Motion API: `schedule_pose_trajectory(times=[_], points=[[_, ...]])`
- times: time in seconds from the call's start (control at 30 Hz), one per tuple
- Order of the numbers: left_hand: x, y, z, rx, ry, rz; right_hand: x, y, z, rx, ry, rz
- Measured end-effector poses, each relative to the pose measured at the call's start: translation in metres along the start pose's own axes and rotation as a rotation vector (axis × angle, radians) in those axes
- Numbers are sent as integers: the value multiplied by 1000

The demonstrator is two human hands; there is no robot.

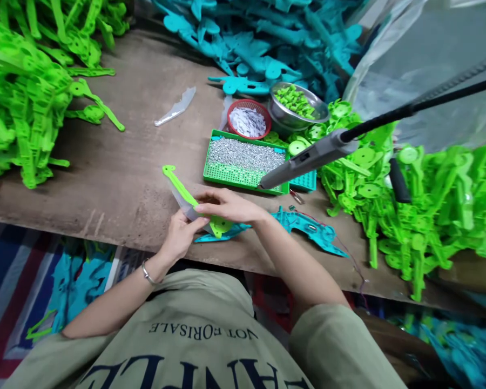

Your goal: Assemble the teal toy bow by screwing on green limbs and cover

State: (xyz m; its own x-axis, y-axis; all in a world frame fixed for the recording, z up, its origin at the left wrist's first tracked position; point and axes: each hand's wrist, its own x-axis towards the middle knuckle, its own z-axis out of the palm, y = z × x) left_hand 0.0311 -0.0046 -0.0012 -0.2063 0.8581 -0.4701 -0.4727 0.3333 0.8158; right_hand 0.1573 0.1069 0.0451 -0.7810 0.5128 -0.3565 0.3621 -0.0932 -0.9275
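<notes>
My left hand (pixel 180 233) is closed around a bright green plastic part (pixel 181 187) with a translucent blade-shaped piece (pixel 180 199) lying along it. From the other side, my right hand (pixel 227 205) grips the same green part, its fingers over the middle. Where the fingers overlap, the part is hidden. Beneath my right wrist a teal plastic part (pixel 314 229) rests on the table near its front edge. A thin dark red wire runs from it. Above my right hand hangs a grey electric screwdriver (pixel 308 159), its tip over the green tray.
A green tray (pixel 247 175) holds many small metal screws. Behind it stand a red basket (pixel 249 104) of white pieces and a metal bowl (pixel 275 111) of green bits. Green parts (pixel 20 102) heap left and right, teal parts (pixel 263 43) behind. Another translucent blade (pixel 176 108) lies mid-table.
</notes>
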Motion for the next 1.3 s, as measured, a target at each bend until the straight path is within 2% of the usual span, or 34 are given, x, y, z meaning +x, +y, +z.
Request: schedule_pose_trajectory(times=[0.1, 0.2, 0.4, 0.63, 0.7, 0.87, 1.0, 1.1, 1.17, 1.23, 1.3], points=[[-1, 1, 3, 7, 0, -14, -26, 9, -21, -149, -58, 121], [-4, 2, 7, -5, -19, -46, -38, 17, -30, -77, -70, 207], [-5, 7, 11, 1, -12, -11, -34, 17, -27, 21, -36, 201], [-7, 2, 13, -16, 81, 43, -27, 17, -28, 105, -30, 241], [-10, 0, 14, -4, 60, 41, -26, 18, -28, 108, -40, 247], [-16, -6, 15, 57, -91, -48, -24, 22, -27, 106, -45, 233], [-16, -11, 18, 74, -61, -19, -23, 25, -28, 77, -46, 212], [-10, -7, 15, 87, -107, -53, -24, 27, -33, 49, -69, 212], [-2, 0, 10, 55, -58, -56, -25, 29, -35, 40, -75, 222], [9, 9, 3, 8, 41, -11, -26, 30, -37, 34, -79, 235], [19, 17, -3, -7, 92, 36, -26, 31, -37, 21, -73, 236]])
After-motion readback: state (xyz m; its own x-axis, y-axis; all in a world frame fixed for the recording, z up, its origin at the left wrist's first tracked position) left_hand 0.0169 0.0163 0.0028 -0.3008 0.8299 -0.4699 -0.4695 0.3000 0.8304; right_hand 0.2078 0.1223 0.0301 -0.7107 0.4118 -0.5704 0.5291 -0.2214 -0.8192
